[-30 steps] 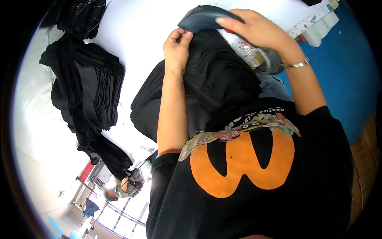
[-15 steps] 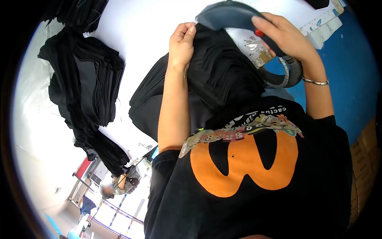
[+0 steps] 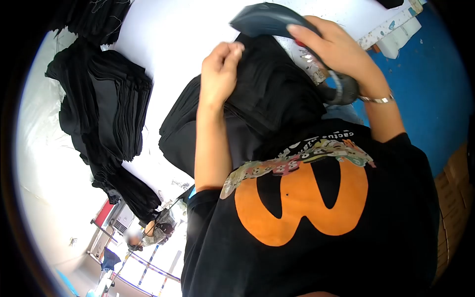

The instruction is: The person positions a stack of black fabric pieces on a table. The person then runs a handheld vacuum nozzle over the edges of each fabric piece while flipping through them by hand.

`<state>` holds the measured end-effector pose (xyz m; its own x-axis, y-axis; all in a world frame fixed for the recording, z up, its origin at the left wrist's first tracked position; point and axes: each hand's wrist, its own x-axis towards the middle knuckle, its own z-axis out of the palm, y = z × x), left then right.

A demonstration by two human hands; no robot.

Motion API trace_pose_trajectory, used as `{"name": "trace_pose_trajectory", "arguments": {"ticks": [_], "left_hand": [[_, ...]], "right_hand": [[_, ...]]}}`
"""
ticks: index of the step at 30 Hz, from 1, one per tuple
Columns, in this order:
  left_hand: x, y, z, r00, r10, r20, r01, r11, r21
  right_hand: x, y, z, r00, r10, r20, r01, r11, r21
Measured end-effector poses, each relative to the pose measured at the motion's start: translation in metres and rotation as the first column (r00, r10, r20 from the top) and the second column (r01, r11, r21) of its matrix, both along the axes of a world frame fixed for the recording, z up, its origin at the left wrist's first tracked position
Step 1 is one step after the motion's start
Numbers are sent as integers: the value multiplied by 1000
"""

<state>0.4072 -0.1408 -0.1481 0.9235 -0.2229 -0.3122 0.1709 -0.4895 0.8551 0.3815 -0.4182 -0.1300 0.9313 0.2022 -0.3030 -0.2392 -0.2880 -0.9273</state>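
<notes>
My right hand [image 3: 331, 44] is wrapped round the handle of a dark handheld tool [image 3: 267, 21] with a wide curved head, a red button and a ribbed hose [image 3: 345, 89]. The tool's head hangs over the far end of a stack of black fabric pieces [image 3: 277, 84]. My left hand [image 3: 222, 67] is closed in a pinch at the stack's far left corner; whatever lies between its fingertips is too small to make out. More black fabric [image 3: 198, 141] lies under and left of my left forearm.
Another long pile of black fabric [image 3: 111, 106] lies at the left of the white table [image 3: 163, 29], with a further pile [image 3: 94, 20] at the top left. A person [image 3: 158, 230] is in the background at the lower left. Blue floor [image 3: 420, 89] shows at the right.
The tool and my right hand moved right and up, then came back left and down over the stack. My left hand shifted slightly left and nearer to my body since half a second ago.
</notes>
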Motion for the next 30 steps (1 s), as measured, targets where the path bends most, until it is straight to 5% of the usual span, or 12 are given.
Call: {"name": "trace_pose_trajectory", "arguments": {"ticks": [2,4,6,9,11,13,15,17,19,23,27,30], "left_hand": [[-2,7,18,990,-139,-23,137,989,-63],[0,5,31,879,0,-476,73,988,134],[0,-13,3,996,0,93,-38,916,400],[21,-21,-39,810,-289,511,-104,786,610],[36,-13,-51,890,-254,380,21,853,522],[35,-13,-41,997,78,-8,-77,993,93],[30,-15,-40,992,114,-53,-114,993,3],[29,-19,-34,990,61,-129,-77,990,-120],[28,-20,-25,977,106,-183,-134,980,-148],[22,-11,-23,936,266,-229,-318,918,-236],[20,-16,-22,954,157,-257,-205,964,-171],[21,-15,-23,952,170,-254,-227,951,-212]], "right_hand": [[-11,-22,5,988,79,131,-58,987,-152],[-17,-24,-3,981,141,132,-106,965,-242],[-19,-11,-2,965,212,152,-131,898,-419],[6,4,-10,981,164,105,-127,948,-291],[1,-6,-14,975,116,191,-47,942,-332],[-11,-23,-1,995,94,-35,-100,965,-244],[-13,-28,2,974,83,-211,-123,975,-185],[0,-13,-13,992,119,31,-113,980,-165],[15,-3,-21,980,117,162,-92,983,-159],[13,-20,-5,994,99,46,-97,995,-25],[-7,-27,-12,993,90,-70,-92,996,-16],[15,3,-19,990,29,138,-23,999,-46]]}}
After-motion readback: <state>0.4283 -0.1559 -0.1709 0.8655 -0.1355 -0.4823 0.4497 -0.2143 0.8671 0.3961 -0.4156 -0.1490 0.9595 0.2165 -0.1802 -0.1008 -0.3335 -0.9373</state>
